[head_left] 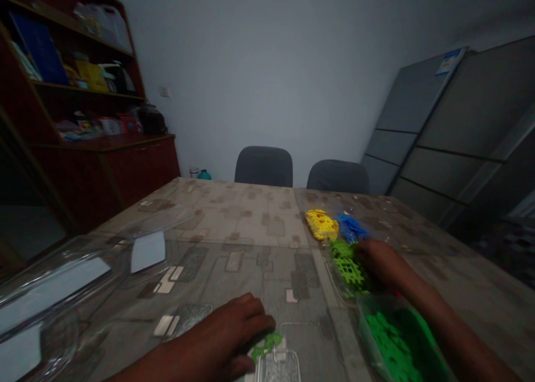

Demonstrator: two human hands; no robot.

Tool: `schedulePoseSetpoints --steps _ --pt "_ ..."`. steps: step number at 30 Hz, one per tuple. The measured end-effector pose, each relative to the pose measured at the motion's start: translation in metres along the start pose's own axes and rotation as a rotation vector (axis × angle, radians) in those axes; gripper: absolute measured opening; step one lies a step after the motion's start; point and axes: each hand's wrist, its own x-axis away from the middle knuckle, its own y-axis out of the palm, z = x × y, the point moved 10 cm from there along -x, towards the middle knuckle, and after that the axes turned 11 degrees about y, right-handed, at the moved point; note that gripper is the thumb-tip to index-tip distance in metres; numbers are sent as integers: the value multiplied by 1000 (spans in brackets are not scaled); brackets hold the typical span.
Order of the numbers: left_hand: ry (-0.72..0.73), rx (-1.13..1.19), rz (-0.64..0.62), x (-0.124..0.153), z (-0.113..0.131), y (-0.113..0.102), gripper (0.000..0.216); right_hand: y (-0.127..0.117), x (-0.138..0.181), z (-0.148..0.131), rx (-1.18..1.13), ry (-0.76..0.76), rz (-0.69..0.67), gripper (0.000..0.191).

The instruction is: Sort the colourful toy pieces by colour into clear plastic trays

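Note:
My left hand (232, 334) rests low over the table, its fingers curled and its thumb below, closed on a light green interlocking plastic piece (267, 344). To the right, my right hand (378, 258) reaches to the far side of a clear tray holding light green interlocking plastic pieces (349, 270). Its fingertips are dark and mostly hidden, so I cannot make out whether they grip anything. Yellow pieces (321, 225) and blue pieces (351, 228) lie just beyond. Nearer to me, under my right forearm, a clear tub holds darker green pieces (388, 343).
Clear plastic lids or trays with white labels (148, 252) lie on the left of the patterned table (267, 220). Two grey chairs (264, 166) stand at the far edge. A dark red cabinet (137, 165) is at the left, grey panelled doors (401, 109) at the right.

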Motion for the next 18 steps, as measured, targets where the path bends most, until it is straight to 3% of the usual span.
schedulePoseSetpoints --steps 7,13,16,18 --pt "41 -21 15 -1 4 -2 40 -1 -9 1 -56 -36 44 38" --pt "64 -12 69 5 1 -3 55 -12 -10 -2 -154 -76 77 41" --pt "83 13 176 6 -2 -11 75 -24 0 -5 -207 -73 92 40" --pt "96 44 278 4 -2 -20 83 -28 24 -23 -272 -133 65 35"
